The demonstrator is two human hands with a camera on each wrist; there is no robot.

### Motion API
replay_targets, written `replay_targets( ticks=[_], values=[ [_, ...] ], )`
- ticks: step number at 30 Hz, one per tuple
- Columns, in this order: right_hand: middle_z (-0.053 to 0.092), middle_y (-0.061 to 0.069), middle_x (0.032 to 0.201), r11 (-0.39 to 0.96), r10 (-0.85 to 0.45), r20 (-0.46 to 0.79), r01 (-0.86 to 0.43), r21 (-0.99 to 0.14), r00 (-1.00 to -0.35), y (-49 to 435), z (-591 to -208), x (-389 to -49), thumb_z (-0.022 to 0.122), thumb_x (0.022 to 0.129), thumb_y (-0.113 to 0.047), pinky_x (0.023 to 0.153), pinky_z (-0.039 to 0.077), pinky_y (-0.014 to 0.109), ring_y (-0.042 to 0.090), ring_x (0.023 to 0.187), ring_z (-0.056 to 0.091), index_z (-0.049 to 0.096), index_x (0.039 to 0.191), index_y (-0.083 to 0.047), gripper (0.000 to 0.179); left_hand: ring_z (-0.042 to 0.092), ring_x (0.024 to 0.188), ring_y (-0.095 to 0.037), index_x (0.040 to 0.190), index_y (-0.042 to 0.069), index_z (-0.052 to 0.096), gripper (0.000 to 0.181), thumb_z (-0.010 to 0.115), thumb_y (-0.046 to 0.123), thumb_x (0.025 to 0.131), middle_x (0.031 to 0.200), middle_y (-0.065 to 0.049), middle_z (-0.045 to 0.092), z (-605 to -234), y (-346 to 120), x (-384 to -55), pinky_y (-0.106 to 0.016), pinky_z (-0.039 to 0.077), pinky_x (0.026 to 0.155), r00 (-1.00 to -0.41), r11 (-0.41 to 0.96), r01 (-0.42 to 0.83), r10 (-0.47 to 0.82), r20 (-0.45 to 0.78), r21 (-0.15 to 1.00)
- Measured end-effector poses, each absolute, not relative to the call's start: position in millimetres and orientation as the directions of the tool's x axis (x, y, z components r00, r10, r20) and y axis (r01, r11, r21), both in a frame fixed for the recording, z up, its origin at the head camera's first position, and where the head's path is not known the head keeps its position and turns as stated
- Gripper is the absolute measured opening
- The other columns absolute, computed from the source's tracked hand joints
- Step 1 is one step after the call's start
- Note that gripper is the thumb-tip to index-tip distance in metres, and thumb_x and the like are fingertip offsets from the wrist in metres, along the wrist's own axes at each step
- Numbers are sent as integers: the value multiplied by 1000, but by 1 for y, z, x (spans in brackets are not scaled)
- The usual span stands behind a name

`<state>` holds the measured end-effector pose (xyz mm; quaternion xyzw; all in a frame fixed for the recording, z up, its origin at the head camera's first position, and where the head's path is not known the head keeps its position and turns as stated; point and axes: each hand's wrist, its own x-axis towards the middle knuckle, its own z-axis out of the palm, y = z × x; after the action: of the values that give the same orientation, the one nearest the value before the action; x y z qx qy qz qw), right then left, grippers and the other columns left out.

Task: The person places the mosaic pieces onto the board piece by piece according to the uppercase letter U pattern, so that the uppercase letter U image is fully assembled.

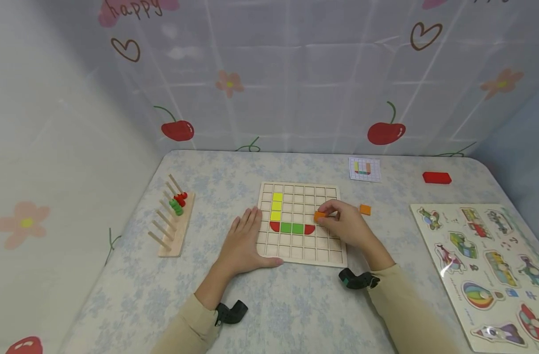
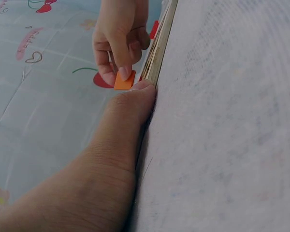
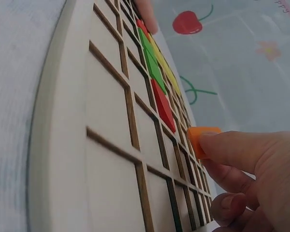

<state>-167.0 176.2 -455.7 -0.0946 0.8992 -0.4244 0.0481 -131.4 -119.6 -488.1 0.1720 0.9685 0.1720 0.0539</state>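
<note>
A wooden grid board (image 1: 284,250) lies on the table with square cells. Yellow square tiles (image 1: 276,206) form a column in it; below them runs a row of green tiles (image 1: 291,228) with a red rounded tile (image 1: 275,226) at either end. My right hand (image 1: 345,223) pinches an orange square tile (image 3: 198,140) between thumb and fingers, just above the board, right of the yellow column. My left hand (image 1: 240,246) rests along the board's left edge, fingers straight, thumb spread by the near edge. Another orange tile (image 1: 365,210) lies on the table right of the board.
A pattern card (image 1: 365,169) lies behind the board to the right, with a red block (image 1: 436,177) farther right. At the right is a picture puzzle board (image 1: 451,236). A wooden peg stand (image 1: 176,241) with red and green pieces stands at the left.
</note>
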Motion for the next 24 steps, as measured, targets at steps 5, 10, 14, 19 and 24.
replay_targets(
  ticks=[5, 10, 14, 19, 24],
  values=[
    [69, 2, 102, 632, -231, -19, -135, -763, -973, 164, -456, -171, 73, 91, -24, 60, 45, 30, 20, 66, 51, 67, 107, -19, 17, 1, 157, -23, 160, 9, 3, 138, 63, 87, 64, 169, -5, 3, -489, -120, -131, -48, 8, 126, -935, 879, 318, 353, -37, 355],
    [68, 3, 102, 635, -240, -40, -126, -762, -970, 159, -457, -173, 72, 92, -24, 58, 44, 30, 18, 62, 49, 67, 107, -18, 17, 1, 157, -22, 160, 9, 3, 138, 62, 88, 64, 169, -5, 2, -489, -119, -131, -48, 7, 126, -935, 881, 319, 352, -35, 349],
    [67, 3, 99, 651, -250, -47, -133, -747, -967, 157, -458, -173, 71, 93, -22, 58, 42, 30, 18, 61, 48, 67, 107, -16, 16, 0, 157, -22, 160, 9, 2, 139, 62, 89, 63, 169, -5, 2, -489, -119, -131, -48, 7, 126, -936, 884, 316, 349, -39, 345],
    [65, 3, 104, 678, -262, -31, -161, -717, -965, 155, -458, -172, 70, 93, -19, 76, 49, 36, 20, 83, 58, 68, 108, -15, 16, 0, 157, -21, 160, 9, 2, 139, 61, 89, 63, 169, -5, 3, -490, -119, -132, -47, 8, 126, -938, 888, 312, 345, -40, 337],
    [63, 4, 111, 690, -267, -10, -184, -700, -964, 155, -459, -172, 70, 93, -19, 89, 51, 41, 23, 101, 61, 73, 110, -14, 17, 1, 157, -22, 160, 9, 3, 139, 62, 88, 63, 169, -6, 3, -490, -119, -131, -47, 8, 126, -939, 888, 308, 342, -42, 340]
  ],
)
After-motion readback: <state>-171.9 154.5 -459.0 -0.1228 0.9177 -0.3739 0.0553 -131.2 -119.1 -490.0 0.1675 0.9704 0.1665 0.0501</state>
